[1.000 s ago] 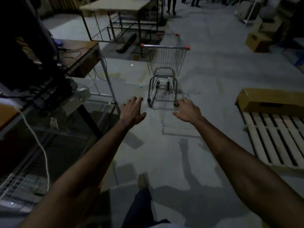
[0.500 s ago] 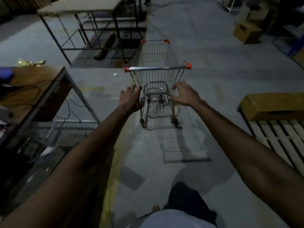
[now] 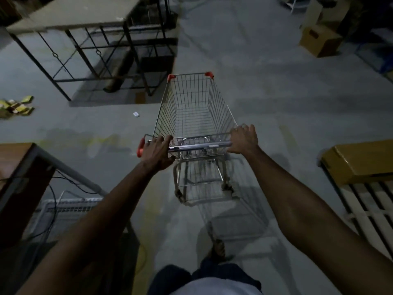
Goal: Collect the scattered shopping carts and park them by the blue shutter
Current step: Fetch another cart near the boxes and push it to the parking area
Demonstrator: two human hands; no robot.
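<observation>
A small wire shopping cart [image 3: 192, 107] with red corner caps stands on the grey concrete floor right in front of me, its basket empty. Its silver handle bar [image 3: 200, 145] runs across between my hands. My left hand [image 3: 157, 153] is wrapped around the bar's left end, beside the red end cap. My right hand [image 3: 244, 139] grips the right end. No blue shutter is in view.
A metal-framed table [image 3: 74, 13] stands ahead on the left. A wooden desk [image 3: 14, 158] with cables is close at my left. A pale pallet [image 3: 370, 205] with a long cardboard box [image 3: 359, 160] lies at my right. Another cardboard box [image 3: 320, 40] sits far right.
I have walked up to the cart. Both hands, open and reaching a second ago, have closed around the handle bar.
</observation>
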